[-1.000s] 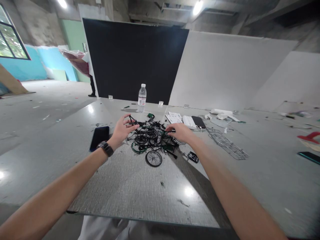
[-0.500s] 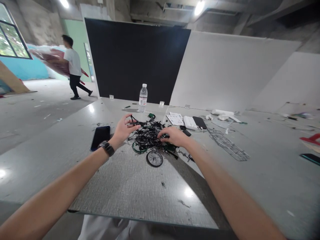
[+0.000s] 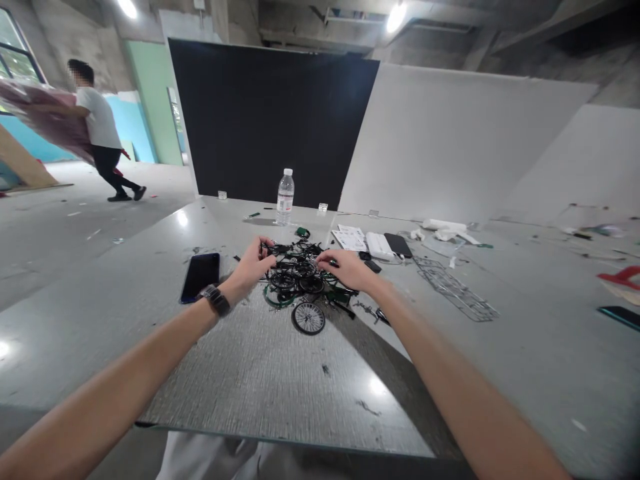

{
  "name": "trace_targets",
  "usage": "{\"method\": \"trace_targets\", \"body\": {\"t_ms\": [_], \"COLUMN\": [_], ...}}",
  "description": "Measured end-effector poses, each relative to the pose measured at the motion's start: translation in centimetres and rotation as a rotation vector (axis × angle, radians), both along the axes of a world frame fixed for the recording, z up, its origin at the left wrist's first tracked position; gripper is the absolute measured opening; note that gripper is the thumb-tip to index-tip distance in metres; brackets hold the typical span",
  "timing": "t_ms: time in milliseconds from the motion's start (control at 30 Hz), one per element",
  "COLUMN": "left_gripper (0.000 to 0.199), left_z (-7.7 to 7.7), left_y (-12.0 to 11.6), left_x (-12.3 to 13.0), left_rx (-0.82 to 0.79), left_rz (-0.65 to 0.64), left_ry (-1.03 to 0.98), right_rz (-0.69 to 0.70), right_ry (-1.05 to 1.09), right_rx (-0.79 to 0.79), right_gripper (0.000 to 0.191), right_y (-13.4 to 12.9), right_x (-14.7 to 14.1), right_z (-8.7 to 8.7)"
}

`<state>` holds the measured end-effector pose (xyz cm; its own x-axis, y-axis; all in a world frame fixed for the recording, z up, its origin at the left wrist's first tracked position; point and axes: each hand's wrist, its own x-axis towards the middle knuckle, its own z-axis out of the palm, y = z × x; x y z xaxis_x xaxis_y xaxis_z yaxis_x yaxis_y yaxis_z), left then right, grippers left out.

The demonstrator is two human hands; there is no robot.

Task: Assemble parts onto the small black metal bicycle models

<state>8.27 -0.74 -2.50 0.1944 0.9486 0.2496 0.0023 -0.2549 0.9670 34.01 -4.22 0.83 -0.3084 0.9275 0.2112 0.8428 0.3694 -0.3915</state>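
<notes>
A heap of small black and dark green model bicycle parts [image 3: 287, 293] lies on the table between my hands. At its left edge, my left hand [image 3: 253, 268] is closed with its fingers curled round a thin black bicycle frame part [image 3: 273, 249]. My right hand [image 3: 345, 267] pinches the right rim of a small spoked wheel [image 3: 304, 268] over the heap; its fingertips are partly hidden. Another spoked wheel [image 3: 309, 318] lies flat in front of the heap. Some dark green pieces [image 3: 345, 295] sit under my right wrist.
A phone [image 3: 201, 277] lies left of my left hand. Behind the heap stands a water bottle [image 3: 285, 197]. Printed sheets [image 3: 350, 237], a white box-like item [image 3: 380, 246] and a grey parts frame [image 3: 455, 290] are to the right. A person [image 3: 103, 133] walks at far left carrying a wrapped bundle.
My left hand has closed its spread fingers and lowered the black frame part toward the heap. My right hand has shifted slightly up and away. The person in the background has moved left.
</notes>
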Motion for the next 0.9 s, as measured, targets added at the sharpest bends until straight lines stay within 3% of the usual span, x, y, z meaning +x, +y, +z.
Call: {"method": "trace_targets", "body": {"t_ms": [133, 300, 533, 900], "left_gripper": [0.031, 0.018, 0.020, 0.027], "left_z": [0.2, 0.3, 0.2, -0.6], "left_y": [-0.4, -0.4, -0.7, -0.9], "left_x": [0.0, 0.1, 0.3, 1.0], "left_rx": [0.034, 0.170, 0.332, 0.081], "left_rz": [0.019, -0.061, -0.140, -0.174], "left_ry": [0.023, 0.156, 0.354, 0.107], "right_rz": [-0.005, 0.073, 0.166, 0.126], "right_ry": [0.080, 0.136, 0.217, 0.634], "right_rx": [0.019, 0.012, -0.047, -0.298], "right_gripper": [0.027, 0.025, 0.026, 0.040], "right_y": [-0.1, -1.0, -2.1, -1.6], "right_x": [-0.2, -1.9, -4.8, -4.9], "right_z": [0.3, 1.1, 1.0, -0.9]}}
